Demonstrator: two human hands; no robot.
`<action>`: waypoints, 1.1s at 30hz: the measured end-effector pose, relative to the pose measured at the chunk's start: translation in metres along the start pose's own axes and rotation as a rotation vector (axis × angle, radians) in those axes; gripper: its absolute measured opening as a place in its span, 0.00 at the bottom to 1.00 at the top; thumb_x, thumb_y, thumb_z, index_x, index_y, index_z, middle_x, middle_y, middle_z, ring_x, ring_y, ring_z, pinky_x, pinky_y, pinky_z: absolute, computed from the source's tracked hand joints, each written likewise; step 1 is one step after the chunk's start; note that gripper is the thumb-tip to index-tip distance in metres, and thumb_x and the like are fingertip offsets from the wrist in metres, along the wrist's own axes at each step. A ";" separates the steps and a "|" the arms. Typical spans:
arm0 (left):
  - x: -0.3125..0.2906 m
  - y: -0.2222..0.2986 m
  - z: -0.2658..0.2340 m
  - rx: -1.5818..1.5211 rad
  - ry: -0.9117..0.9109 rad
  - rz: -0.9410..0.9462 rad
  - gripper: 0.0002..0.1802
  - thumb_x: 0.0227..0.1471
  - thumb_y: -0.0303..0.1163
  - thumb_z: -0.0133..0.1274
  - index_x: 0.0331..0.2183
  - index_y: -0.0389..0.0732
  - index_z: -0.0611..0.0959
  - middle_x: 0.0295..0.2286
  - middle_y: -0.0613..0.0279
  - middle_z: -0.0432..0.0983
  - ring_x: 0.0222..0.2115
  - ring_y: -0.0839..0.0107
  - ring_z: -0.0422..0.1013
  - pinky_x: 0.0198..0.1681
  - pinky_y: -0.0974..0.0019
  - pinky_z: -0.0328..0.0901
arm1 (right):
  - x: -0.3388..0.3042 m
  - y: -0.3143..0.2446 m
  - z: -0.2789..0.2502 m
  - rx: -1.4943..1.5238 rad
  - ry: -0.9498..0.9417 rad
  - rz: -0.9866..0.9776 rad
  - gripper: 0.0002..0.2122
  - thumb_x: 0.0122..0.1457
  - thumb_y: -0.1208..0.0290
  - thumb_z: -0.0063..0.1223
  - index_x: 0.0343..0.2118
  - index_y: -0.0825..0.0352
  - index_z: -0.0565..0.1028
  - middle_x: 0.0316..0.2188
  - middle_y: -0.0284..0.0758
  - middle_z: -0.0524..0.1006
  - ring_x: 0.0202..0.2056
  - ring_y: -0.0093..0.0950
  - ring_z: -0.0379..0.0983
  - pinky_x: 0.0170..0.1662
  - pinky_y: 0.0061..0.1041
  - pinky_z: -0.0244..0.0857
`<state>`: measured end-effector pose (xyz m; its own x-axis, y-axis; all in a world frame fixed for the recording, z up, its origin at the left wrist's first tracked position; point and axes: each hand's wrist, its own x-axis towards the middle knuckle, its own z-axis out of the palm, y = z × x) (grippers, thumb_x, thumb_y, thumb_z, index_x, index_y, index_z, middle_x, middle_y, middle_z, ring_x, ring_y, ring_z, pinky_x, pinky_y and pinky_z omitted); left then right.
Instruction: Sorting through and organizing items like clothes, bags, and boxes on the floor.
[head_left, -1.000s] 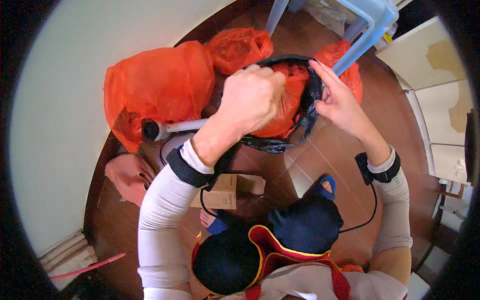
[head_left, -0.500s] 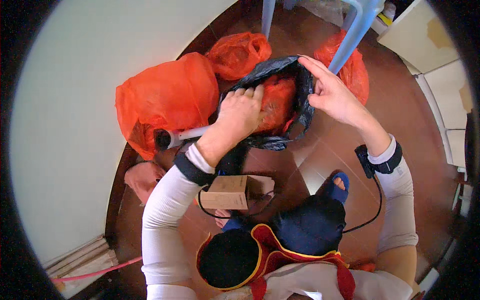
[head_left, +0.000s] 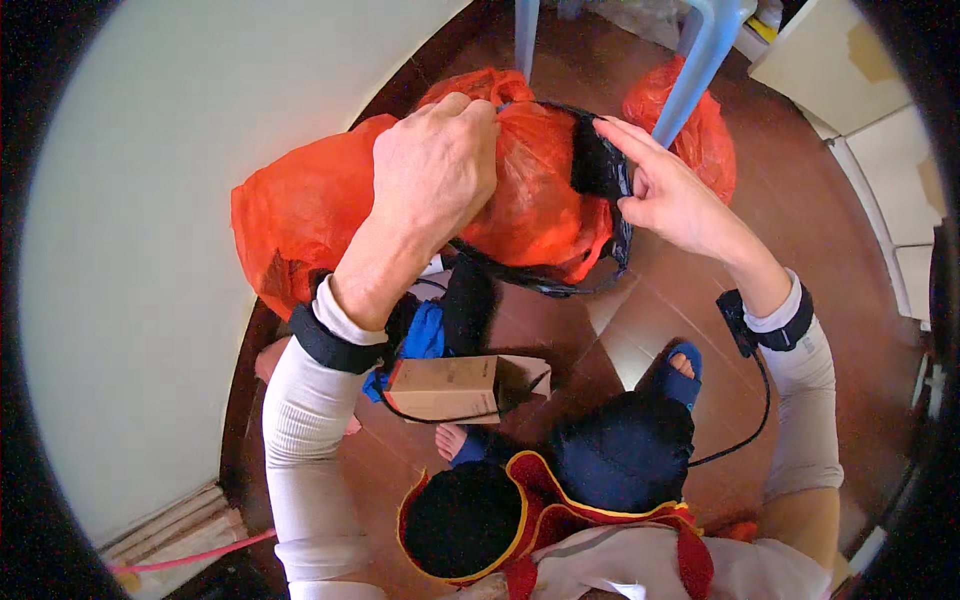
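A red plastic bag [head_left: 540, 185], bulging and partly see-through, rises out of the mouth of a black plastic bag [head_left: 598, 165]. My left hand [head_left: 437, 165] is closed on the red bag's upper left part, its back turned up and its fingertips hidden. On the right, my right hand [head_left: 680, 195] grips the black bag's rim between thumb and fingers, with the forefinger stretched along the edge. What the red bag contains cannot be made out. Left of it, partly behind my left wrist, another full red bag [head_left: 300, 200] leans toward the wall.
More red bags stand at the back [head_left: 480, 85] and behind my right hand [head_left: 705, 140], beside a light-blue stool leg [head_left: 685, 85]. An open cardboard box [head_left: 445, 388] and a blue cloth [head_left: 424, 332] lie near my feet. The wall [head_left: 150, 250] bounds the left; pale cabinets [head_left: 880, 150] stand right.
My left hand has risen from inside the black bag, drawing the red bag upward with it. The right hand stays at the black rim. A blue cloth has come into sight.
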<state>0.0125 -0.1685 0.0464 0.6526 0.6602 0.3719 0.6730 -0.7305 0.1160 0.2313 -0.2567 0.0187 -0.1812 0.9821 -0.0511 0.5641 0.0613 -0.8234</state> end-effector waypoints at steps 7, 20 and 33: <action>0.010 -0.001 -0.006 0.004 -0.105 0.031 0.11 0.46 0.34 0.44 0.19 0.38 0.71 0.19 0.51 0.69 0.22 0.52 0.69 0.24 0.54 0.63 | 0.005 0.010 0.002 -0.015 0.028 -0.041 0.36 0.39 0.82 0.45 0.57 0.62 0.52 0.57 0.36 0.50 0.24 0.17 0.58 0.31 0.15 0.59; 0.012 0.010 -0.029 -0.239 0.188 -0.054 0.04 0.44 0.27 0.46 0.22 0.39 0.73 0.20 0.53 0.69 0.21 0.60 0.69 0.23 0.61 0.63 | 0.003 0.011 0.004 0.041 0.056 0.008 0.34 0.38 0.79 0.47 0.54 0.71 0.53 0.53 0.42 0.55 0.30 0.26 0.65 0.33 0.21 0.62; 0.037 -0.011 -0.103 0.009 0.358 -0.033 0.08 0.49 0.31 0.47 0.25 0.36 0.75 0.17 0.61 0.68 0.19 0.78 0.61 0.22 0.73 0.59 | 0.012 0.022 0.002 0.021 0.097 -0.107 0.33 0.37 0.79 0.47 0.53 0.74 0.54 0.51 0.46 0.58 0.53 0.36 0.55 0.55 0.28 0.50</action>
<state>-0.0063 -0.1537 0.1535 0.4678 0.5797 0.6672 0.6958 -0.7070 0.1264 0.2395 -0.2443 -0.0010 -0.1604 0.9828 0.0917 0.5285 0.1640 -0.8329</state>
